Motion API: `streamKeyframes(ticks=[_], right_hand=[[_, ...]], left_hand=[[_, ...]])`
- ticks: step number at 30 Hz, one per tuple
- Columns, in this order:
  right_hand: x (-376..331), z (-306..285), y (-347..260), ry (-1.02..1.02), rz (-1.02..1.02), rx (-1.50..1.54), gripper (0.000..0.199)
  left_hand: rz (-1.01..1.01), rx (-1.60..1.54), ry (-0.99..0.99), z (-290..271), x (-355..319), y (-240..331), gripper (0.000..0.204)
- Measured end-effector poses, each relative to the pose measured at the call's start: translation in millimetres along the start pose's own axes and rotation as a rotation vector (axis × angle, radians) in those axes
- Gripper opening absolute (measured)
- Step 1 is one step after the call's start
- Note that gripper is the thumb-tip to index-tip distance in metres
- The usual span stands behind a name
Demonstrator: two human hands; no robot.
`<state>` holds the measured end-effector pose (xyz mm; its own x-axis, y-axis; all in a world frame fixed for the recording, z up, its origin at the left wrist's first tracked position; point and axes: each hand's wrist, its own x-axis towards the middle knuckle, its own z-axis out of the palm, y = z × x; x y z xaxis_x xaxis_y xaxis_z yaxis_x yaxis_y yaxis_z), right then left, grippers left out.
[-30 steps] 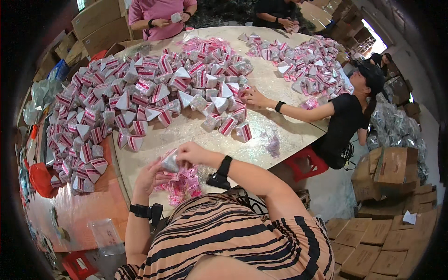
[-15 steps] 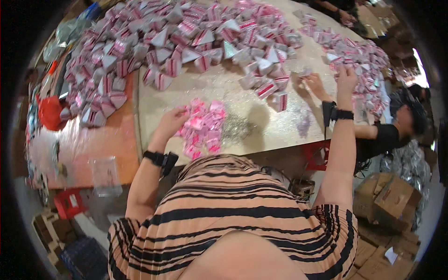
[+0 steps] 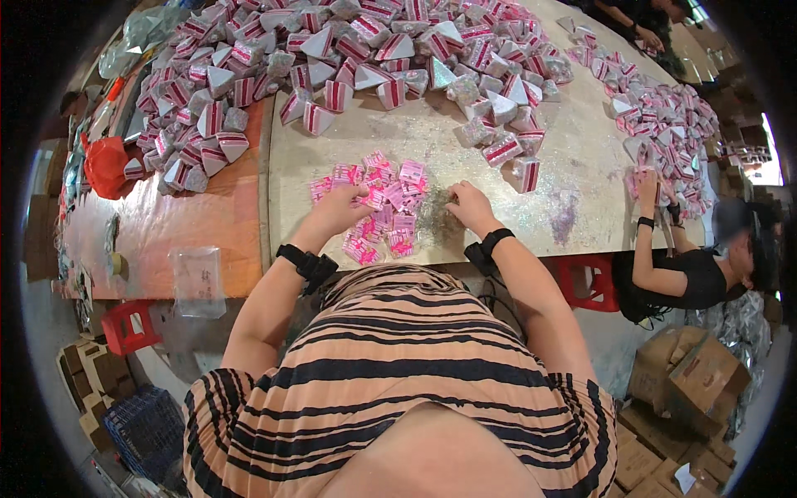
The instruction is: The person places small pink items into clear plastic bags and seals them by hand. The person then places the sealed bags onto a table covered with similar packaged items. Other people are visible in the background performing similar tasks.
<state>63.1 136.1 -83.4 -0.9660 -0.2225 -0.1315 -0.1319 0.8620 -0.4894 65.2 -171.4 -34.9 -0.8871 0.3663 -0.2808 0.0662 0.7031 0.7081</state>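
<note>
1. Our left hand rests on the heap of small pink sachets at the near edge of the desk, its fingers curled down onto the topmost ones (whether it has pinched one up, we cannot tell).
2. Our right hand sits just beside that heap, fingers bent and close together over a crumpled clear film wrapper; it touches the wrapper, but a firm hold is not visible.
3. Further back on the desk lies a wide spread of finished pyramid-shaped packets, silver with red-and-white stripes, so a great deal looks done already.
4. The loose pink sachets by our hands are what seems left to work through; we judge the pile modest beside the finished spread.
5. To our right, another person's hand works at a second cluster of packets.
6. A clear plastic tub stands on the orange desk to our left.
</note>
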Motion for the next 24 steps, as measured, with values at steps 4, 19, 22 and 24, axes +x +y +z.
streamKeyframes(ticks=[4,19,22,24], right_hand=[[2.6,-0.1,2.3,0.059,0.01,0.062,0.01],[9.3,-46.4,-40.9,0.018,-0.037,0.503,0.008],[17.5,-42.7,-46.2,0.008,-0.014,0.655,0.006],[23.2,-39.8,-45.0,0.014,0.02,0.655,0.006]], left_hand=[[0.016,0.049,0.068,-8.3,-4.2,13.0,0.041],[0.381,0.114,0.146,15.2,49.1,72.0,0.026],[0.296,0.07,0.081,24.1,66.3,72.2,0.019],[0.252,0.026,0.064,19.8,69.1,72.1,0.017]])
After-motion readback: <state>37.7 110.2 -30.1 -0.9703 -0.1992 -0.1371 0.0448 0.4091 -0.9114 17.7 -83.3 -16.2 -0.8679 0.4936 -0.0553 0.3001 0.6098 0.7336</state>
